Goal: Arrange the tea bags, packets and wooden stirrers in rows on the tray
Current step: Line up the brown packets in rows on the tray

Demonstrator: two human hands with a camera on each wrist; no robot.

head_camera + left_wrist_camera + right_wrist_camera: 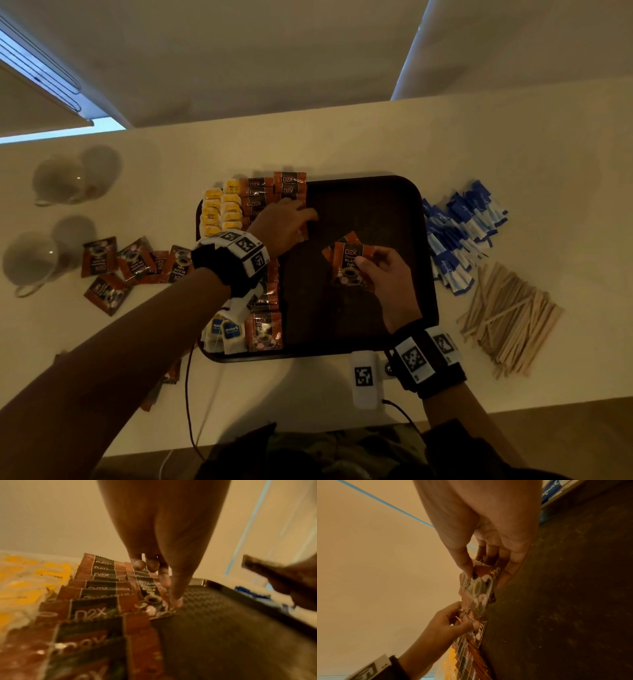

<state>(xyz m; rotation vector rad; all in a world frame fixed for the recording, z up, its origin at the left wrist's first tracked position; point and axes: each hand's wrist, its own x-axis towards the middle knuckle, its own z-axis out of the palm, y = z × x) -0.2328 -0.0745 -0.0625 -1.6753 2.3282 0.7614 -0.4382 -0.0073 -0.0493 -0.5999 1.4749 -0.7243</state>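
Both hands: right point(383, 270) pinches glossy coffee packets point(349, 263); left point(284, 222) fingertips press rowed sachets point(260, 202).

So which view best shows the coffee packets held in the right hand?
Head view: the coffee packets show their printed fronts in the right hand. The right wrist view shows them edge-on, the left wrist view only a blurred corner.

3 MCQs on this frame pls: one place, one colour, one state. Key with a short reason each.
1. Where is the wooden stirrers pile?
A. on the table right of the tray
B. in the tray
C. in a cup

2. Colour of the sachets beside the tray's right edge?
A. green
B. blue and white
C. pink

3. What does the right hand do?
A. rests flat
B. pinches coffee packets
C. grips a cup

Key: 1 A, the pile lies off the tray; 2 B, head view shows blue and white; 3 B, thumb and fingers clamp them.
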